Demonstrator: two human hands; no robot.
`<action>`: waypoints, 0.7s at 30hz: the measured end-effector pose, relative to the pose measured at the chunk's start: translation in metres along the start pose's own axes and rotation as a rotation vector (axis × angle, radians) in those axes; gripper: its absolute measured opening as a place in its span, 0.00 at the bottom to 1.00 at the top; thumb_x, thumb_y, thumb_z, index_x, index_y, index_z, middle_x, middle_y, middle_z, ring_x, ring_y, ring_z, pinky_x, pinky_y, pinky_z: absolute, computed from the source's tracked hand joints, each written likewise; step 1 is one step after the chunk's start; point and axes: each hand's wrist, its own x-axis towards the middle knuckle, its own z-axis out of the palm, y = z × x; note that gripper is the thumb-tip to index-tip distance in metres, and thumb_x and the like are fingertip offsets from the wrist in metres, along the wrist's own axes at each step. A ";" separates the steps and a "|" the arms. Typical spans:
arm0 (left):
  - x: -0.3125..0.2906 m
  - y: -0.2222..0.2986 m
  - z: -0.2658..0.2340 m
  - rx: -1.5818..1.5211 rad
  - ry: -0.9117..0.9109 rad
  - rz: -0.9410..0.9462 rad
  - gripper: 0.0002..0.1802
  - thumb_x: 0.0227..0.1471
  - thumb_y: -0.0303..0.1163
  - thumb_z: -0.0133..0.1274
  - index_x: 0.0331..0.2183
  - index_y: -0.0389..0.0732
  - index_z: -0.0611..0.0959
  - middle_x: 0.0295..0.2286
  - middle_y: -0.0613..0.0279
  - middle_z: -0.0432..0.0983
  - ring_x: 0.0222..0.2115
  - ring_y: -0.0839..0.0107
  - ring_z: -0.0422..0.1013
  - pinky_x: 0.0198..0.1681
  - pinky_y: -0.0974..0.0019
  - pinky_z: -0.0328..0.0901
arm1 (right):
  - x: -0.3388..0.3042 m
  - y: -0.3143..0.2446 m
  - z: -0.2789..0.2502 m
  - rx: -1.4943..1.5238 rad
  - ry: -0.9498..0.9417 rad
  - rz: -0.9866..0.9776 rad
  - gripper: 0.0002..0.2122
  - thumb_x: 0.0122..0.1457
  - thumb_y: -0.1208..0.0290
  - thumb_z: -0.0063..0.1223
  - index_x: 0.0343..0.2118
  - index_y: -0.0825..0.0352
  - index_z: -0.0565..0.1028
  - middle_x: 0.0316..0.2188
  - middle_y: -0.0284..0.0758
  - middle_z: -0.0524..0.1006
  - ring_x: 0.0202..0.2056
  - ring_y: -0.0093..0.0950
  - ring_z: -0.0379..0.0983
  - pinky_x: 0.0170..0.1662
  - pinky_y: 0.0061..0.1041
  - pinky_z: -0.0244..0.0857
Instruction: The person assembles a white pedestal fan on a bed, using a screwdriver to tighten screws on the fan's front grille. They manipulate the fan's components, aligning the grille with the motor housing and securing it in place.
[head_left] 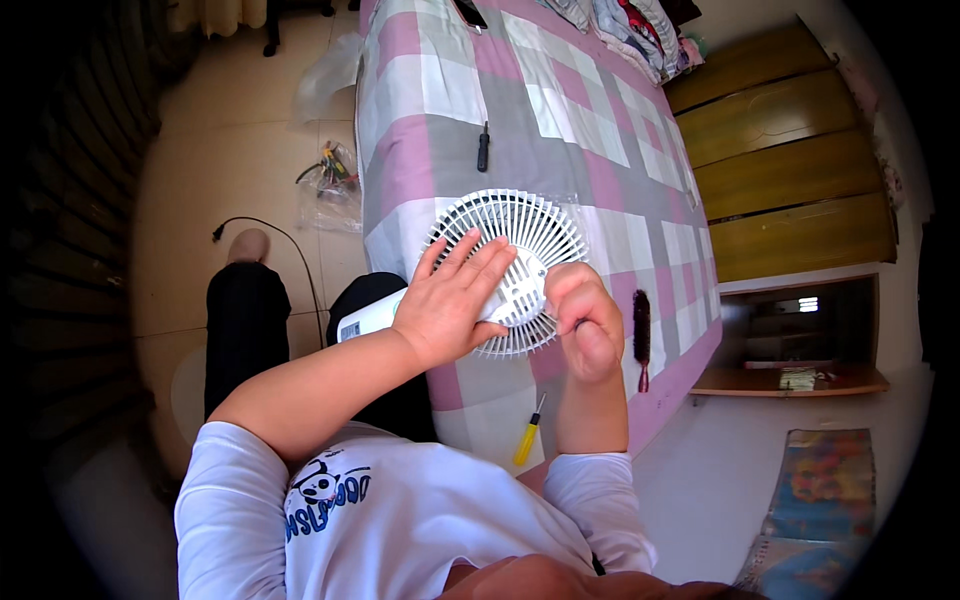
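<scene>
A small white electric fan point(470, 215) with a round slatted grille lies on the checked cloth in front of me, its white handle or stand point(368, 318) pointing left toward my lap. My left hand point(445, 305) lies flat across the grille and its centre, fingers stretched out. At the right side of the grille my right hand point(583, 318) is closed, fingers curled in against the thumb. What it pinches, if anything, is hidden. Nearer me lies a yellow-handled screwdriver point(526, 440). Beyond the fan is a black-handled screwdriver point(483, 152).
The checked bed cover point(460, 140) spreads under the fan. A dark brush point(642, 340) lies right of my right hand. On the floor at left are a plastic bag of cables point(332, 185) and a black cord point(285, 235). Wooden drawers point(790, 150) stand at right.
</scene>
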 end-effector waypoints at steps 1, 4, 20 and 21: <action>0.000 0.000 0.000 -0.007 -0.005 -0.003 0.53 0.39 0.50 0.66 0.63 0.44 0.61 0.62 0.60 0.58 0.64 0.54 0.52 0.65 0.47 0.45 | 0.004 -0.005 -0.003 -0.012 -0.068 0.030 0.07 0.52 0.69 0.44 0.23 0.66 0.68 0.28 0.39 0.69 0.29 0.28 0.63 0.34 0.27 0.59; 0.000 -0.002 0.001 -0.014 -0.010 -0.010 0.53 0.39 0.49 0.66 0.63 0.45 0.61 0.62 0.61 0.58 0.64 0.55 0.52 0.65 0.47 0.45 | 0.022 -0.019 -0.014 -0.061 -0.280 0.004 0.11 0.58 0.65 0.43 0.24 0.65 0.70 0.32 0.41 0.73 0.34 0.36 0.70 0.42 0.37 0.64; 0.000 -0.002 -0.003 -0.025 -0.059 -0.026 0.52 0.41 0.45 0.65 0.64 0.45 0.59 0.63 0.63 0.56 0.64 0.57 0.51 0.66 0.48 0.42 | 0.017 0.001 0.016 -0.291 -0.294 -0.286 0.10 0.65 0.65 0.41 0.27 0.61 0.70 0.17 0.31 0.70 0.15 0.29 0.64 0.22 0.27 0.57; 0.000 -0.001 -0.002 -0.036 -0.047 -0.022 0.52 0.41 0.45 0.65 0.64 0.45 0.59 0.63 0.63 0.56 0.64 0.57 0.51 0.66 0.48 0.42 | 0.015 0.001 0.020 -0.332 -0.209 -0.304 0.10 0.65 0.66 0.40 0.28 0.61 0.69 0.16 0.30 0.69 0.14 0.27 0.62 0.21 0.26 0.55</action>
